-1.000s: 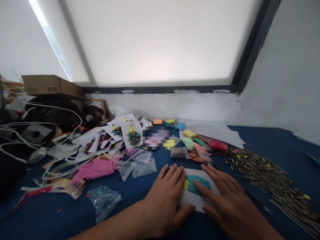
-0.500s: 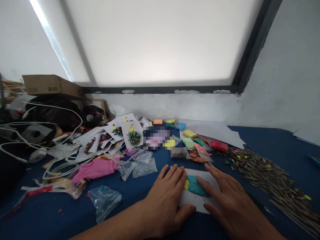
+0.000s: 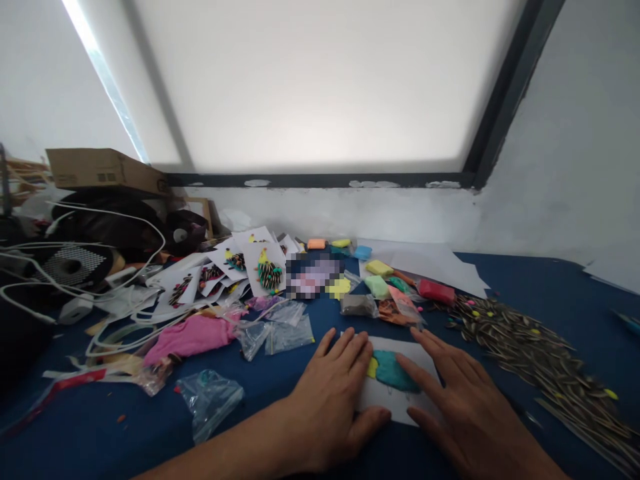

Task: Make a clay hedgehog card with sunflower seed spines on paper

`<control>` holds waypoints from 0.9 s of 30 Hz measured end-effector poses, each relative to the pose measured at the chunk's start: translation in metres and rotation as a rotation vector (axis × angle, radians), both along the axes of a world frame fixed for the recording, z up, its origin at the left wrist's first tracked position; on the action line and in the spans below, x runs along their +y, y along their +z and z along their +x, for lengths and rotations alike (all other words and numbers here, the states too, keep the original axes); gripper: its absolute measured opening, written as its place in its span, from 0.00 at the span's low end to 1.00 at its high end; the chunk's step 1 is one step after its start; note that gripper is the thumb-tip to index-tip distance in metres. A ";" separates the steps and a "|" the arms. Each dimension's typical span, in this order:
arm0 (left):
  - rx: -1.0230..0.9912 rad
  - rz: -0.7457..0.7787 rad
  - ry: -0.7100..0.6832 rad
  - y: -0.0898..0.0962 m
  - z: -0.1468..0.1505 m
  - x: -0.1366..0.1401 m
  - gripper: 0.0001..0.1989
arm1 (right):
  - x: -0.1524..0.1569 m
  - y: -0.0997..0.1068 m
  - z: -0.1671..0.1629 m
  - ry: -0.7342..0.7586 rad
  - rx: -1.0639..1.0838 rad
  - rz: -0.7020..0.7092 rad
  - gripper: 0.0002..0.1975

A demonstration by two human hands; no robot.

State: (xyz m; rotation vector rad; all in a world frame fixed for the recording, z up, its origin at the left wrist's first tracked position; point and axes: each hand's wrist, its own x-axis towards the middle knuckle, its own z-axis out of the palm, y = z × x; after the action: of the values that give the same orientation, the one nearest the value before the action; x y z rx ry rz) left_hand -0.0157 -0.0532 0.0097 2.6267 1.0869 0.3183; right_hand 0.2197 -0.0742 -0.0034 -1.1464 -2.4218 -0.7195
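Note:
A white sheet of paper [image 3: 385, 401] lies on the blue table between my hands. Flattened on it is a teal patch of modelling clay [image 3: 395, 371], with a bit of yellow clay [image 3: 372, 368] at its left edge. My left hand [image 3: 334, 393] rests palm down over the paper's left side, fingers stretched out, partly covering the yellow clay. At the paper's right side my right hand [image 3: 463, 393] has its fingers spread, the index fingertip touching the teal clay's right edge. Neither hand grips anything.
Sunflower seeds [image 3: 530, 347] spread in a long pile on the right. Wrapped clay blocks, among them a red one [image 3: 437, 291] and a grey one [image 3: 359, 305], lie beyond the paper. To the left are decorated cards [image 3: 270, 270], plastic bags [image 3: 210, 400], pink clay [image 3: 195, 339] and white cables.
Almost nothing differs. The right index fingertip has shifted very slightly along the teal clay's edge; the left hand stays in place.

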 end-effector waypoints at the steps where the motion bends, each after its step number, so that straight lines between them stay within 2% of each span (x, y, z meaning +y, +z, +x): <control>1: -0.001 -0.004 0.001 0.000 0.000 0.000 0.37 | 0.000 0.000 0.000 0.006 -0.001 0.003 0.20; 16: -0.012 -0.026 0.012 0.006 0.000 -0.003 0.37 | -0.001 -0.001 0.001 0.031 -0.014 0.057 0.16; 27: -0.021 0.001 0.011 0.003 -0.001 -0.002 0.37 | -0.001 -0.002 0.000 -0.001 0.008 0.069 0.17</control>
State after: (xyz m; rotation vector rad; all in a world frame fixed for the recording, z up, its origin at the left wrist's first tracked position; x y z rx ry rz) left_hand -0.0169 -0.0549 0.0127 2.6130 1.0955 0.3480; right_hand 0.2197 -0.0751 -0.0053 -1.1221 -2.3702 -0.7908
